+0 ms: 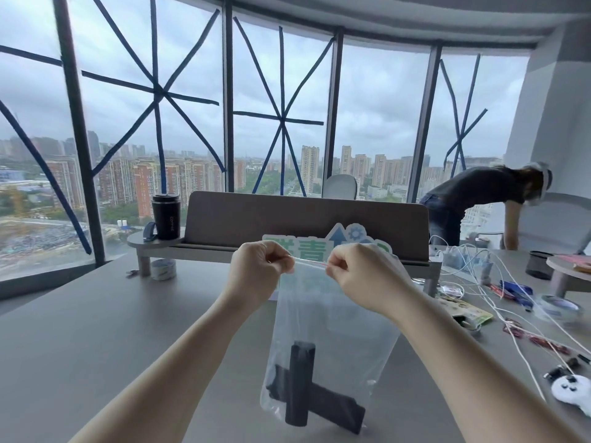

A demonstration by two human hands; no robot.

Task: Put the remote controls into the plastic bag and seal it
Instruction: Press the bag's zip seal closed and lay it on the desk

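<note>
grey table [96, 330] by taped windows [153, 91] | left hand [259, 270], right hand [358, 270] pinching plastic bag [332, 340] top

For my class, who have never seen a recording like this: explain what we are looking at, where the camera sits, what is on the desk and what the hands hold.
There is no machine here. One camera, worn on a person's head, looks down at their own bare hands. The left hand and right hand pinch the top edge of a clear plastic bag, held upright above a grey desk. Two dark remote controls lie crossed at its bottom. A black cup, tape rolls and cables sit farther off.
</note>
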